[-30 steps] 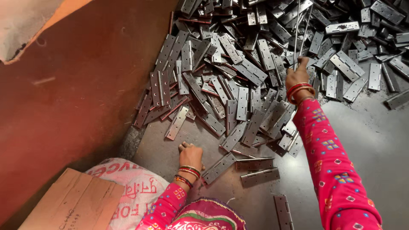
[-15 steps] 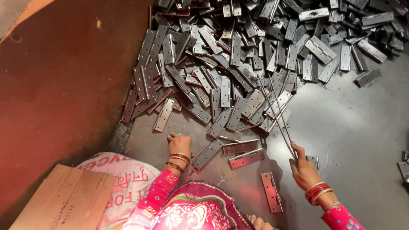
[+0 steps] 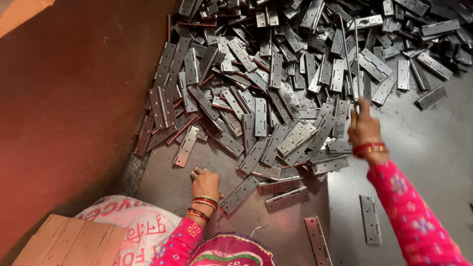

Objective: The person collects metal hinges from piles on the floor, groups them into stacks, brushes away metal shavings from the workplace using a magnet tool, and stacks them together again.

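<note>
Right hand (image 3: pixel 363 129) clenched on thin metal rods (image 3: pixel 351 59), tips lost among heaped hinges (image 3: pixel 276 88); left hand (image 3: pixel 206 183) flat on floor (image 3: pixel 423 148), fingers partly hidden.

Hinges (image 3: pixel 276 93): too many to count; two hands (image 3: pixel 206 183); one sack (image 3: pixel 133 229).

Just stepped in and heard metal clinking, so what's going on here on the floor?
A person in pink sleeves sits before a big heap of flat metal hinges. The right hand is raised over the heap's edge, gripping thin metal rods that point up across the pile. The left hand rests on the grey floor beside a loose hinge. A printed sack and a cardboard piece lie at the lower left.
</note>
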Available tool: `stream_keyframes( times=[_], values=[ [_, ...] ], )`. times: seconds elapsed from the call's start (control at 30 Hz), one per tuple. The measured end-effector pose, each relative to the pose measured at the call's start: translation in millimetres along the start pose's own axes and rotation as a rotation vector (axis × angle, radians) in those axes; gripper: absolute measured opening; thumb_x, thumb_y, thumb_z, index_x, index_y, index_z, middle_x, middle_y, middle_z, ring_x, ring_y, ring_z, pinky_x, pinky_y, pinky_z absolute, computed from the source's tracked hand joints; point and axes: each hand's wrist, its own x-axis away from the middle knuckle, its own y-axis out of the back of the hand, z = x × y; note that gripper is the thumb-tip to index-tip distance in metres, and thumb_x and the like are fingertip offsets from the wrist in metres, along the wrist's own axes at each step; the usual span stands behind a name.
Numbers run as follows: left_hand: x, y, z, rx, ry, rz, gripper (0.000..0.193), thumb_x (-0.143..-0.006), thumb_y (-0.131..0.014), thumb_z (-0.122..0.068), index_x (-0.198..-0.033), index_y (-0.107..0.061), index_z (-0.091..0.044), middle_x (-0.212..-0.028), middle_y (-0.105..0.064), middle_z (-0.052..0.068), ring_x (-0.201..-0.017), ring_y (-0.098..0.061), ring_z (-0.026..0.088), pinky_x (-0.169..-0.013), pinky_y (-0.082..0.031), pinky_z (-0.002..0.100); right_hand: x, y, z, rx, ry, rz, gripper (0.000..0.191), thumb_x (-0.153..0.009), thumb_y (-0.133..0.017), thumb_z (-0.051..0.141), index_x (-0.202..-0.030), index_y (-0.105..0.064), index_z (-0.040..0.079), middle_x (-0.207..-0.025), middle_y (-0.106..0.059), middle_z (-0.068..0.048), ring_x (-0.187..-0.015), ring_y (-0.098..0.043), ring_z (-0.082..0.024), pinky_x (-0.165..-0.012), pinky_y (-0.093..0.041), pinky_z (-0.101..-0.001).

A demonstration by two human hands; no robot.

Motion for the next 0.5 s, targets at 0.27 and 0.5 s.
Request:
stream_keyframes(
  times=[0.27, 0.5],
  values=[
    [-3, 26, -1, -0.071, -0.091, 0.157, 0.045, -0.060, -0.089, -0.029, -0.096, -0.079, -0.003, -0.122, -0.063, 0.033, -0.115, -0.059, 0.050, -0.097, -0.052, 0.047, -129, -40, 11, 0.053, -0.089, 0.096, 0.055, -0.105, -0.054, 0.024, -0.152, -0.026, 0.015, -0.107, -0.061, -0.042, -0.101, -0.062, -0.057, -0.088, -0.051, -0.0587],
    [-5, 55, -11, -0.062, -0.057, 0.336, 0.058, -0.051, -0.096, -0.037, -0.097, -0.079, -0.006, -0.121, -0.065, 0.025, -0.120, -0.057, 0.045, -0.099, -0.050, 0.043, -14, -5, -83, 0.210, -0.075, 0.293, 0.066, -0.096, -0.055, 0.012, -0.155, -0.026, 0.022, -0.087, -0.067, -0.039, -0.085, -0.066, -0.058, -0.082, -0.051, -0.0645]
  ],
)
